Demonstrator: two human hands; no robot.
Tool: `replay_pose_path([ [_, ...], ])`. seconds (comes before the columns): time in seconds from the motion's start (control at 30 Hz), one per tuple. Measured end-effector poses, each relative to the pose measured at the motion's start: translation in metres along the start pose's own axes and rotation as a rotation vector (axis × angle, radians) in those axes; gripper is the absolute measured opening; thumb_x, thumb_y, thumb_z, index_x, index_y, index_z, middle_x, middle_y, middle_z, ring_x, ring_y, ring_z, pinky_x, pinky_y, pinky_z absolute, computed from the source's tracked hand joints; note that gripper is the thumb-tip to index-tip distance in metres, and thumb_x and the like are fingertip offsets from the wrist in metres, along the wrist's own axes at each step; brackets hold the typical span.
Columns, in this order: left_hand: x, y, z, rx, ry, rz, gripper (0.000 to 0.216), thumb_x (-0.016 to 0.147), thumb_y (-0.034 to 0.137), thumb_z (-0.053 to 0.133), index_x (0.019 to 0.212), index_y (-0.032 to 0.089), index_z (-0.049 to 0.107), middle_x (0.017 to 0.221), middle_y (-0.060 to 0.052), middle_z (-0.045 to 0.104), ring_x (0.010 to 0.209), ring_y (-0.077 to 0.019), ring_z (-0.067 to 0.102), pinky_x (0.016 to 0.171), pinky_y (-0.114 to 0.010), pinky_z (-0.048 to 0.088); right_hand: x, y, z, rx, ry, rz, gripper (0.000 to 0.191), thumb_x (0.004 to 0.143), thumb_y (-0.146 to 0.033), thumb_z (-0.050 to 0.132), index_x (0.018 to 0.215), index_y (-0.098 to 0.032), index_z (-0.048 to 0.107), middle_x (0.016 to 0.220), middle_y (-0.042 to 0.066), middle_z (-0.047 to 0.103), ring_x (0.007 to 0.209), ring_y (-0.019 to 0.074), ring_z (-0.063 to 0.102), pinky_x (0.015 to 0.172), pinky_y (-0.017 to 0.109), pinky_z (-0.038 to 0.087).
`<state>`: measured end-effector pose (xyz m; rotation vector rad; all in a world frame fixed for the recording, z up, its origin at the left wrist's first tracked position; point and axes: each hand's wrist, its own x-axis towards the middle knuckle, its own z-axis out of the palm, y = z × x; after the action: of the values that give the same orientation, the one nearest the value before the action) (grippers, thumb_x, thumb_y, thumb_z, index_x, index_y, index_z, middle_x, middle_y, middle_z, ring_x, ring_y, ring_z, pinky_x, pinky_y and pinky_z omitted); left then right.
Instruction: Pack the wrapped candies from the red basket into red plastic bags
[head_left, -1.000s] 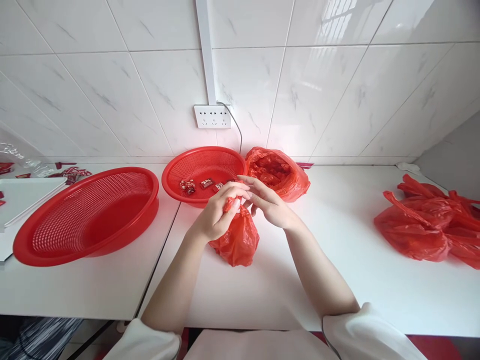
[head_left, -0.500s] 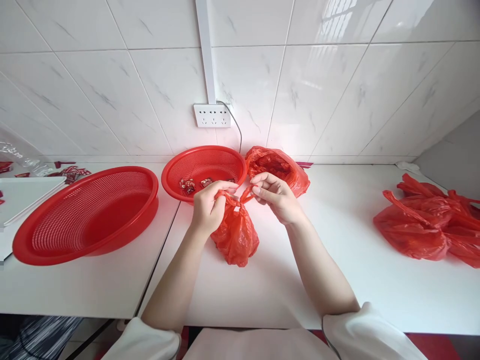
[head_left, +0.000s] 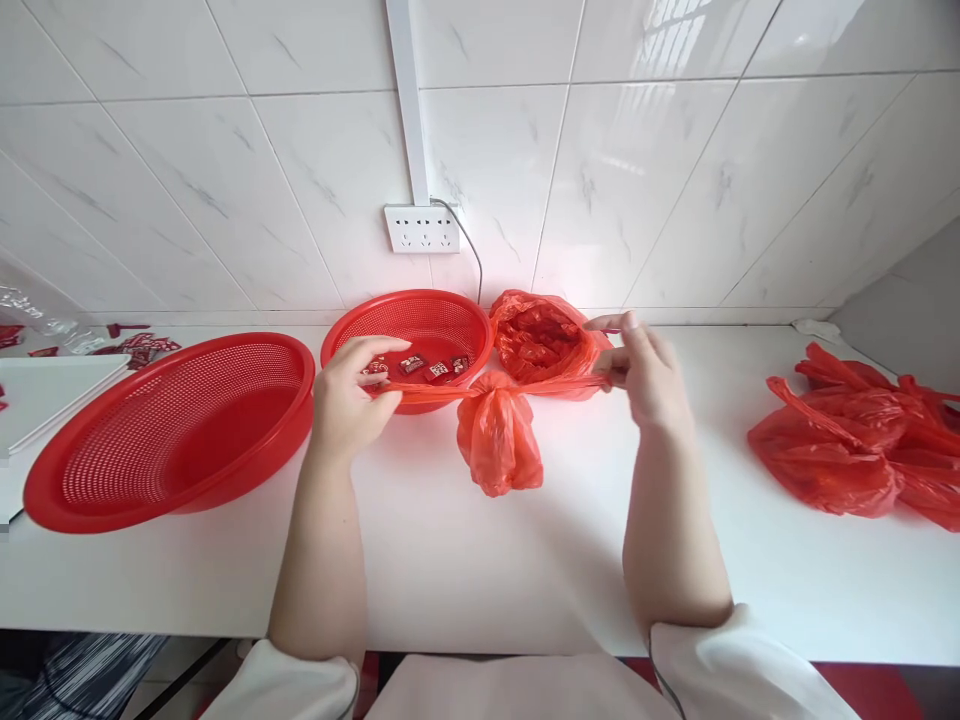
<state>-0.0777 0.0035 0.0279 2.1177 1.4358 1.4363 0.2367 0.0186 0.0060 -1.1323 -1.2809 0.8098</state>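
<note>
A small filled red plastic bag (head_left: pixel 499 440) hangs just above the white counter (head_left: pixel 480 560), its two handles stretched out sideways from a knot at its top. My left hand (head_left: pixel 349 400) pinches the left handle in front of the small red basket (head_left: pixel 409 340). My right hand (head_left: pixel 649 375) pinches the right handle, pulled out to the right. Both hands are closed on the handles and held well apart.
The small basket holds a few wrapped candies (head_left: pixel 420 367). A large red basket (head_left: pixel 169 430) stands at the left, an open red bag (head_left: pixel 544 340) behind the small one, a heap of red bags (head_left: pixel 862 445) at the right. A white tray (head_left: pixel 45 395) lies far left.
My hands were together at the bag's top, working its handles. They have drawn apart, left and right, stretching the handles taut, and the bag has shifted slightly right and up.
</note>
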Motion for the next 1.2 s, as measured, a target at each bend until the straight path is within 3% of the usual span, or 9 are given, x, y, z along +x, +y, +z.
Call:
replay_pose_path([
  [0.17, 0.003, -0.011, -0.007, -0.053, -0.113, -0.087, 0.058, 0.064, 0.005, 0.051, 0.116, 0.027, 0.063, 0.125, -0.002, 0.060, 0.118, -0.0241, 0.056, 0.092, -0.039, 0.054, 0.001, 0.001, -0.029, -0.129, 0.216, -0.031, 0.054, 0.088, -0.067, 0.039, 0.092, -0.021, 0.068, 0.040, -0.005, 0.040, 0.035, 0.0101, 0.032, 0.040, 0.025, 0.022],
  [0.27, 0.001, -0.011, -0.001, -0.091, -0.296, -0.146, 0.059, 0.066, 0.005, 0.048, 0.118, 0.028, 0.062, 0.127, -0.003, 0.060, 0.120, -0.0246, 0.055, 0.095, -0.042, 0.052, -0.001, -0.002, -0.030, -0.221, 0.235, -0.031, 0.048, 0.086, -0.064, 0.049, 0.087, -0.020, 0.069, 0.042, -0.006, 0.036, 0.035, 0.0085, 0.028, 0.039, 0.024, 0.021],
  [0.4, -0.002, -0.013, 0.008, -0.108, -0.520, -0.216, 0.053, 0.072, 0.008, 0.048, 0.119, 0.028, 0.061, 0.131, -0.004, 0.058, 0.125, -0.0249, 0.051, 0.097, -0.041, 0.050, -0.001, -0.003, -0.020, -0.389, 0.157, -0.048, 0.044, 0.086, -0.060, 0.051, 0.086, -0.019, 0.068, 0.046, -0.003, 0.046, 0.039, 0.0101, 0.039, 0.042, 0.025, 0.028],
  [0.5, -0.002, -0.013, 0.011, -0.129, -0.637, -0.223, 0.046, 0.077, 0.017, 0.056, 0.122, 0.028, 0.060, 0.132, -0.005, 0.057, 0.124, -0.0252, 0.053, 0.098, -0.041, 0.050, -0.003, -0.001, -0.003, -0.567, -0.029, -0.120, 0.041, 0.089, -0.056, 0.049, 0.083, -0.020, 0.068, 0.060, 0.002, 0.061, 0.055, 0.0156, 0.055, 0.052, 0.028, 0.039],
  [0.63, -0.001, -0.008, 0.007, -0.226, -0.742, -0.213, 0.043, 0.080, 0.031, 0.064, 0.123, 0.029, 0.059, 0.133, -0.006, 0.057, 0.124, -0.0261, 0.053, 0.099, -0.042, 0.048, -0.020, 0.013, 0.035, -0.742, -0.465, -0.181, 0.036, 0.080, -0.055, 0.061, 0.096, -0.023, 0.068, 0.094, 0.009, 0.067, 0.084, 0.0235, 0.062, 0.067, 0.033, 0.045],
  [0.8, 0.000, -0.006, -0.003, -0.226, -0.769, -0.263, 0.042, 0.086, 0.041, 0.059, 0.126, 0.031, 0.055, 0.133, -0.006, 0.057, 0.126, -0.0256, 0.051, 0.102, -0.042, 0.046, -0.052, 0.044, 0.061, -0.953, -0.893, 0.005, 0.083, 0.060, -0.037, 0.079, 0.135, -0.027, 0.046, 0.126, 0.013, 0.052, 0.106, 0.0308, 0.056, 0.073, 0.035, 0.047],
  [0.97, -0.001, -0.004, -0.006, -0.151, -0.798, -0.316, 0.043, 0.087, 0.047, 0.056, 0.127, 0.033, 0.053, 0.129, -0.005, 0.060, 0.121, -0.0245, 0.055, 0.103, -0.042, 0.046, -0.060, 0.055, 0.024, -0.964, -0.940, -0.064, 0.072, 0.074, -0.004, 0.047, 0.139, -0.036, 0.042, 0.124, 0.006, 0.056, 0.106, 0.0263, 0.056, 0.079, 0.036, 0.046],
  [1.1, -0.002, 0.001, -0.005, -0.151, -0.814, -0.299, 0.043, 0.086, 0.049, 0.055, 0.126, 0.032, 0.055, 0.125, -0.005, 0.062, 0.118, -0.0238, 0.058, 0.102, -0.041, 0.046, -0.060, 0.055, -0.026, -0.888, -0.959, -0.049, 0.058, 0.070, 0.001, 0.040, 0.109, -0.033, 0.066, 0.115, 0.001, 0.063, 0.102, 0.0230, 0.059, 0.080, 0.033, 0.046],
  [1.2, -0.003, 0.004, -0.005, -0.141, -0.815, -0.307, 0.043, 0.086, 0.049, 0.055, 0.126, 0.032, 0.055, 0.125, -0.004, 0.063, 0.117, -0.0230, 0.058, 0.102, -0.039, 0.047, -0.059, 0.055, -0.071, -0.937, -0.859, 0.068, 0.047, 0.067, 0.000, 0.041, 0.088, -0.029, 0.071, 0.115, 0.000, 0.064, 0.096, 0.0226, 0.062, 0.077, 0.032, 0.048],
])
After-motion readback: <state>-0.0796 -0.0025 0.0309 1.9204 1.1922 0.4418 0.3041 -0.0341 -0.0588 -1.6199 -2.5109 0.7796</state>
